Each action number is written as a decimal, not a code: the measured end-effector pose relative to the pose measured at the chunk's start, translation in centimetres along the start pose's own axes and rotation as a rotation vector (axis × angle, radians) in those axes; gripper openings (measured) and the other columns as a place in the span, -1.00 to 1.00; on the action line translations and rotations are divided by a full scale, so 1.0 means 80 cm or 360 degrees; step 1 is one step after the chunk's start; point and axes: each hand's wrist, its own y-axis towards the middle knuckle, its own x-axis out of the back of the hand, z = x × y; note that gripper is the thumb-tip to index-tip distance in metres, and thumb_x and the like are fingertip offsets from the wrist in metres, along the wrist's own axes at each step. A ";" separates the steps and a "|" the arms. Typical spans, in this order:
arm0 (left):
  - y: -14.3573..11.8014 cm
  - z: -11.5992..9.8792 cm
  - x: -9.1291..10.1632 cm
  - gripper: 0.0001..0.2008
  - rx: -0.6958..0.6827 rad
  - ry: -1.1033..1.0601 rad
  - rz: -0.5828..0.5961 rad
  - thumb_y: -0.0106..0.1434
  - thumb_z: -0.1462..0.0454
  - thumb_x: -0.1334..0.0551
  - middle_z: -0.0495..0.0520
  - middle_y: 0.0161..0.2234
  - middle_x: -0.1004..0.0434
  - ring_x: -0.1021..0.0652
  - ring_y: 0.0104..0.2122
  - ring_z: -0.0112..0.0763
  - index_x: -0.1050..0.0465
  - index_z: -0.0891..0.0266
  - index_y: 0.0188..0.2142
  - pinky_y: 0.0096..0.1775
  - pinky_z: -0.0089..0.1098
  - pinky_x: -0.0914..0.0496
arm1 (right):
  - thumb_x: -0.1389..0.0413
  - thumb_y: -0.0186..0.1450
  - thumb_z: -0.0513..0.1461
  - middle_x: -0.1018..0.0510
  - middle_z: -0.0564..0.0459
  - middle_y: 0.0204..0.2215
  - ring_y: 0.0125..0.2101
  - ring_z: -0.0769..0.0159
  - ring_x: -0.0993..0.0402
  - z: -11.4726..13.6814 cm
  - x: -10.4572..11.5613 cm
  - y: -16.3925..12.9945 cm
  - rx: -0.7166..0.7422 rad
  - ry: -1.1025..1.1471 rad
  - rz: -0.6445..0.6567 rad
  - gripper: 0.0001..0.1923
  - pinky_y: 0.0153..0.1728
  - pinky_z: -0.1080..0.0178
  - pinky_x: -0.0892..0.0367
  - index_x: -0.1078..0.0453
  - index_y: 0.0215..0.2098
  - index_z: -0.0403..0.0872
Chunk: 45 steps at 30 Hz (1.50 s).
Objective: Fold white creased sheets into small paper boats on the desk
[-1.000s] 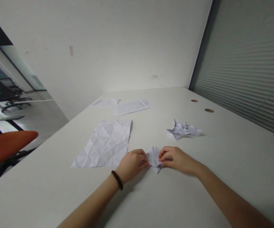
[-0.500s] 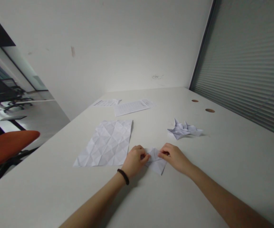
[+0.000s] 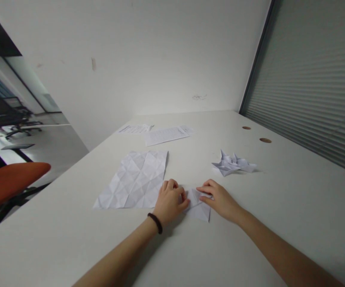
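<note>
A small folded white paper lies on the table between my hands, with creased flaps and a pointed lower right corner. My left hand, with a dark band at the wrist, has its fingers curled on the paper's left side, thumb along its edge. My right hand is at the opposite side, with the paper's edge between thumb and forefinger, which stand a little apart. Part of the paper is hidden under the fingers. Left of it lies a larger creased sheet, spread flat. Beyond my right hand rests a folded, spiky paper piece.
Printed sheets lie toward the far end of the white table. Two round holes are near its right edge, beside window blinds. An orange-seated chair stands at the left.
My right thumb and forefinger have spread from a pinch. The folded paper's lower corner has turned slightly to the right. My left hand stays on the paper, its fingers shifted slightly.
</note>
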 end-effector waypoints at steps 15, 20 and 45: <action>0.000 -0.006 0.000 -0.85 -0.0090 -0.0659 0.0092 0.15 0.24 -0.17 0.04 -0.35 -0.44 -0.41 -0.36 -0.39 -0.37 0.25 -0.28 -0.30 -0.41 -0.28 | -0.12 0.04 -0.35 -0.36 0.16 -0.48 -0.44 0.38 -0.28 0.016 0.000 -0.006 -0.0054 0.0259 -0.0022 -0.85 -0.39 0.32 -0.21 -0.26 -0.42 -0.08; 0.001 -0.009 0.008 -0.86 -0.0046 -0.0871 -0.0141 0.16 0.23 -0.14 -0.07 -0.57 -0.29 -0.30 -0.55 -0.50 -0.36 0.26 -0.43 -0.49 -0.49 -0.19 | -0.16 0.04 -0.25 -0.35 0.18 -0.49 -0.47 0.42 -0.30 0.023 0.002 -0.001 -0.0084 0.0917 -0.0184 -0.81 -0.44 0.34 -0.24 -0.23 -0.40 -0.06; -0.003 -0.001 0.013 -0.90 -0.0694 -0.0225 0.0130 0.11 0.32 -0.22 0.08 -0.27 -0.46 -0.43 -0.23 -0.34 -0.47 0.21 -0.34 -0.19 -0.35 -0.36 | -0.09 0.07 -0.43 -0.49 0.02 -0.38 -0.30 0.27 -0.33 0.022 0.009 -0.009 0.0551 -0.0162 0.0066 -0.71 -0.24 0.22 -0.26 -0.42 -0.25 -0.08</action>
